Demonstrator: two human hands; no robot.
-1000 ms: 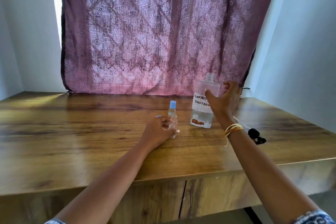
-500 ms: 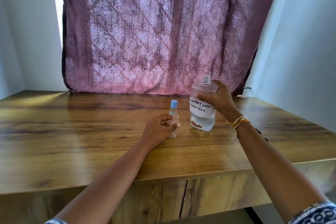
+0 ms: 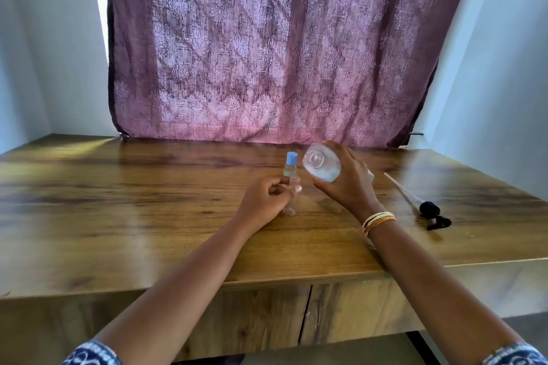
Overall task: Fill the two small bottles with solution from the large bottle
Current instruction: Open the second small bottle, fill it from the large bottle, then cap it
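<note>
We note a mauve damask-patterned curtain, a brown wood-grain table, a light-blue bottle cap, and gold bangles.

Desk was wood-grain, smooth with a semi-gloss sheen. Large bottle and small bottle looked like clear glossy plastic, the small one with a matt blue plastic cap. Curtain behind the desk's far edge was woven patterned cloth, matt.

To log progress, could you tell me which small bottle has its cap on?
The farther small bottle, blue-capped; the left hand holds the nearer one, uncapped.
</note>
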